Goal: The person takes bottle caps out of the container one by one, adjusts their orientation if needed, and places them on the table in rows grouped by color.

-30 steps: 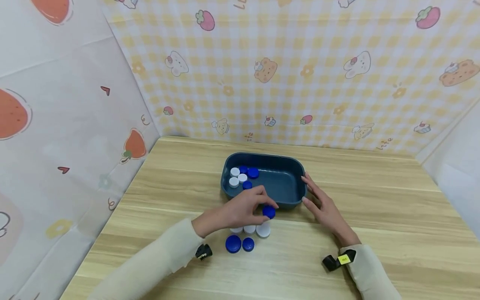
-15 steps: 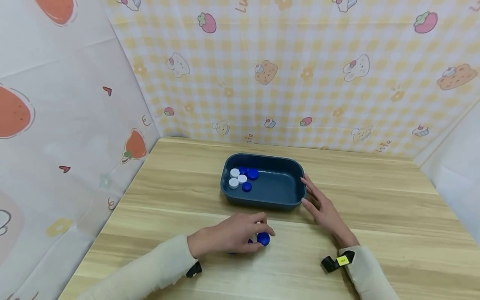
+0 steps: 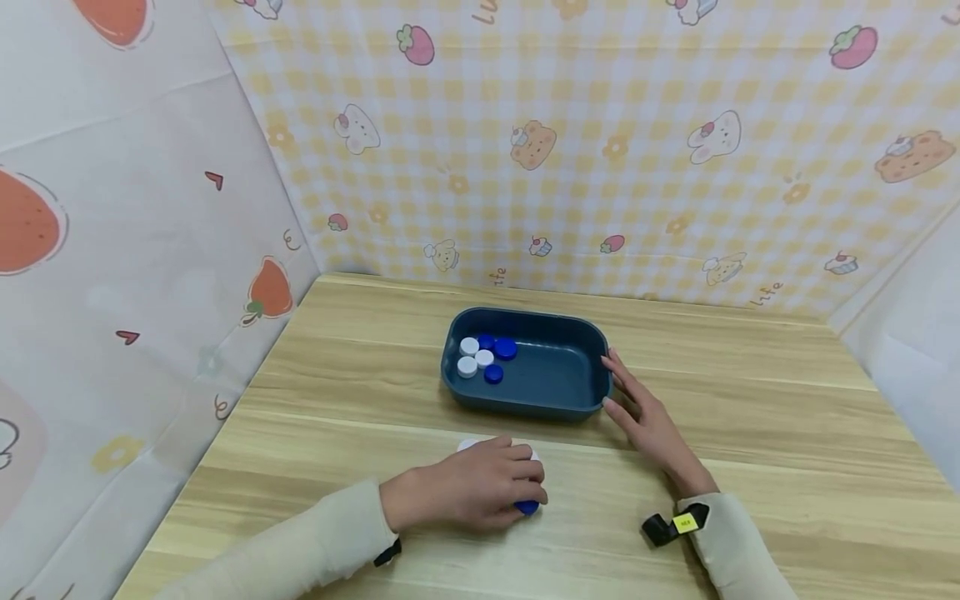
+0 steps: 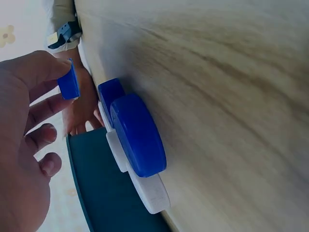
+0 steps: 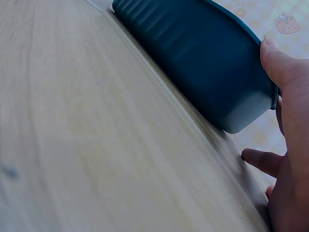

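In the head view, my left hand (image 3: 480, 485) is over the group of caps in front of the tray, a blue cap (image 3: 527, 507) at its fingertips. The left wrist view shows this blue cap (image 4: 69, 83) pinched between thumb and a finger, raised beside two blue caps (image 4: 138, 135) and several white caps (image 4: 150, 192). My right hand (image 3: 660, 429) touches the right end of the dark teal tray (image 3: 525, 407) with thumb and fingertips, fingers spread. In the right wrist view the thumb (image 5: 282, 65) lies against the tray's rim (image 5: 251, 36).
Inside the tray, at its left end, sit three white caps (image 3: 467, 367) and three blue caps (image 3: 506, 348). The wooden table (image 3: 360, 350) meets a checked cloth (image 3: 570, 200) at the back and a white printed cloth (image 3: 165, 250) on the left.
My left hand has moved from the tray's front edge toward the near side of the table, with a blue cap at its fingers. My right hand stays at the tray's right end.
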The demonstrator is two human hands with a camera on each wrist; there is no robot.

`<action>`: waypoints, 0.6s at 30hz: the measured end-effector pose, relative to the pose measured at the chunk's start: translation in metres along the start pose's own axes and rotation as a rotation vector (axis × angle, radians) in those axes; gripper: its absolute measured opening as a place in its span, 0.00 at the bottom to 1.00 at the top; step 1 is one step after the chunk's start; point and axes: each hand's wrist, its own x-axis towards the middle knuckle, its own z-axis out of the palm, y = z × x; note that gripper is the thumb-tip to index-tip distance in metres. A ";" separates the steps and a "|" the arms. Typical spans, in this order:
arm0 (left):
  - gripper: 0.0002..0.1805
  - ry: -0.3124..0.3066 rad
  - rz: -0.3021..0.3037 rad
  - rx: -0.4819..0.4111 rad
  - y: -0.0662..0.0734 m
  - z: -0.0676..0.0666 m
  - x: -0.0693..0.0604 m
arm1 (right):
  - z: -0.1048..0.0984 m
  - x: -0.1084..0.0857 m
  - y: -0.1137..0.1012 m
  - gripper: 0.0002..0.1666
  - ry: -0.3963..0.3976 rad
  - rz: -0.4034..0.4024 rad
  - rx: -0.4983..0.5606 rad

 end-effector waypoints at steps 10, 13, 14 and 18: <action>0.10 0.003 0.059 0.114 0.002 0.009 0.002 | 0.001 0.000 0.006 0.33 0.004 -0.002 0.000; 0.09 -0.004 0.064 0.144 0.003 0.013 0.001 | 0.000 0.000 0.000 0.33 0.002 -0.001 0.003; 0.09 -0.006 0.065 0.154 0.003 0.014 0.001 | 0.000 0.000 0.000 0.33 0.003 -0.001 0.003; 0.09 -0.009 0.067 0.186 0.004 0.016 0.000 | 0.000 0.000 0.000 0.33 0.002 -0.002 0.001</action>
